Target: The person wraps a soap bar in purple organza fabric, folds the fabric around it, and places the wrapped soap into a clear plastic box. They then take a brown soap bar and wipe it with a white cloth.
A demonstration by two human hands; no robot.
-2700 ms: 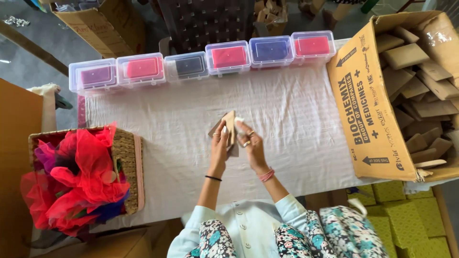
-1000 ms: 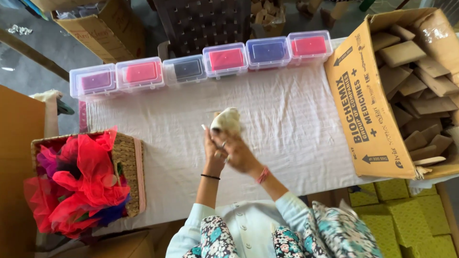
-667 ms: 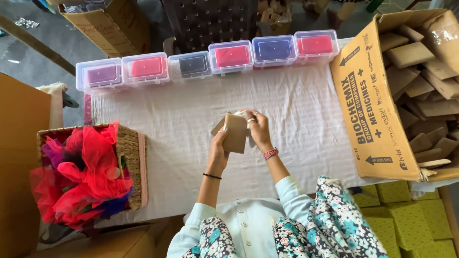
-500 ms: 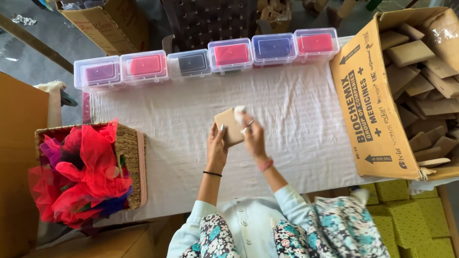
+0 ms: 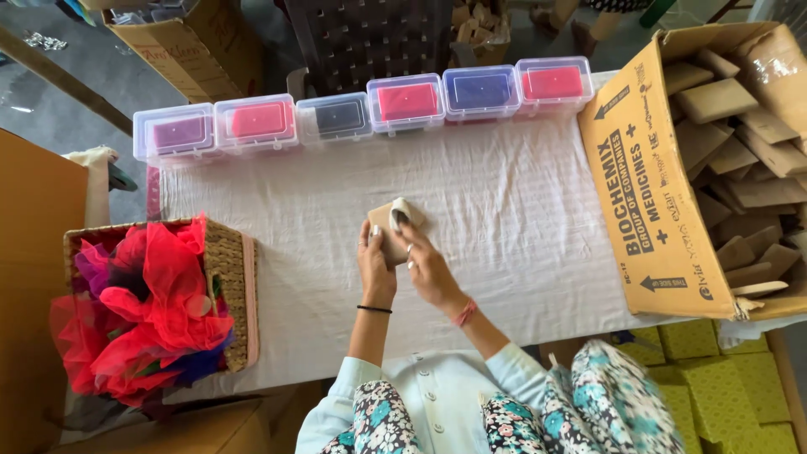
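At the left a wicker basket [image 5: 227, 294] brims with red and purple net fabric; mid-table, the left hand [image 5: 376, 261] and right hand [image 5: 424, 265] are both closed on a small tan cardboard piece [image 5: 388, 231] with a white wad [image 5: 400, 212] pressed at its top. It looks light, stiffish yet creasable, best pinched at the edges. A wrinkled white cloth [image 5: 521, 227] covers the table, 6 clear lidded boxes [image 5: 403, 102] line its far edge, and a big carton [image 5: 672, 168] of similar tan pieces lies at the right.

White-clothed table [image 5: 521, 244]; six clear lidded boxes [image 5: 370, 105] along far edge; wicker basket [image 5: 225, 286] left.
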